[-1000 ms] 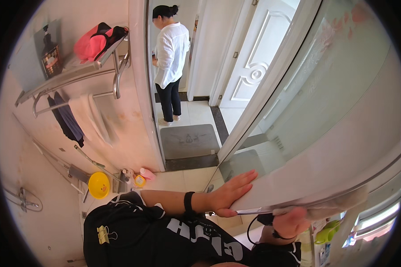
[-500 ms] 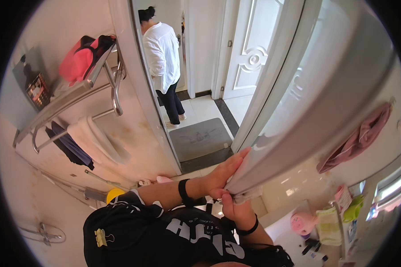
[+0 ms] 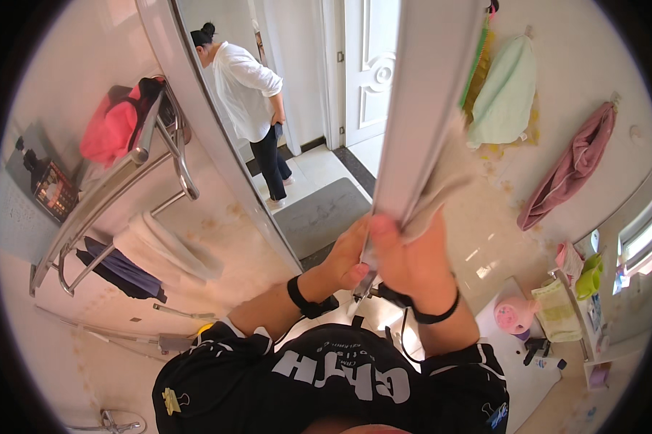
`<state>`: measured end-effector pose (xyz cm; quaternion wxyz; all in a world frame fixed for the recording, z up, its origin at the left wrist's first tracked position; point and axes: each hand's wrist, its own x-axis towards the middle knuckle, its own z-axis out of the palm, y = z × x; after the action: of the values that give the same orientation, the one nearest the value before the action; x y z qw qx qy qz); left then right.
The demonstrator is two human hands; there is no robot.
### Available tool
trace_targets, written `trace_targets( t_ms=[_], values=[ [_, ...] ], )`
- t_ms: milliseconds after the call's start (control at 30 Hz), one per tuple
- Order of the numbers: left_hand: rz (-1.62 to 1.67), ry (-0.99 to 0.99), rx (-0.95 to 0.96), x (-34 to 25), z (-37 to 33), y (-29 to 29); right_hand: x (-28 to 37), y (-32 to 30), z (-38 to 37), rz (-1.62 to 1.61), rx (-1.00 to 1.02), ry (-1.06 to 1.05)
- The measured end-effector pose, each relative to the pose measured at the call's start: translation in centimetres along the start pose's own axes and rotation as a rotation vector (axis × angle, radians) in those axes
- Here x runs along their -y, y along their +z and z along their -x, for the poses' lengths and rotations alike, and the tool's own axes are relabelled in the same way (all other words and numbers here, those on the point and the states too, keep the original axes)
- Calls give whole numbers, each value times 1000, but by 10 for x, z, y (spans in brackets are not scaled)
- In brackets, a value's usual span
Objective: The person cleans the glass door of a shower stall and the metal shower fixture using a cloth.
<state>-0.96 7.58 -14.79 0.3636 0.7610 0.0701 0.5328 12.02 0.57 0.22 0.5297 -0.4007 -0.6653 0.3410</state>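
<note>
A door (image 3: 423, 101) stands edge-on in front of me, its pale grey edge running down between my hands. My left hand (image 3: 349, 253) is closed on the lower left side of this edge, its fingers partly hidden by the door. From the other side my right hand (image 3: 416, 260), slightly blurred, presses a beige cloth (image 3: 445, 181) against the door, its thumb lying across the edge. The cloth hangs along the door's right face above that hand. Just below the left fingers shows a metal handle part (image 3: 362, 289).
Through the doorway a person in a white shirt (image 3: 243, 90) stands beyond a grey mat (image 3: 322, 217). A metal towel rack (image 3: 105, 195) juts from the left wall. Towels, one mint green (image 3: 503, 90), hang on the right wall. A pink container (image 3: 512, 315) stands at the lower right.
The door has swung leftward to stand edge-on, uncovering the right wall. My right hand has risen along it, and the cloth has come into clear view. The person beyond has turned and leaned forward.
</note>
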Motion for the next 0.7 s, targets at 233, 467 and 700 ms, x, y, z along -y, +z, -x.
trace_targets(
  t_ms=[233, 467, 700],
  values=[
    [-143, -29, -29, -8, 1, -4, -60, 25, 11, 538, -215, -571],
    [-121, -215, 72, -7, 26, -4, 126, -34, -104, 757, -478, -993],
    [-286, -382, 132, -41, 9, 19, 162, -48, -126, 712, -429, -1312]
  ],
)
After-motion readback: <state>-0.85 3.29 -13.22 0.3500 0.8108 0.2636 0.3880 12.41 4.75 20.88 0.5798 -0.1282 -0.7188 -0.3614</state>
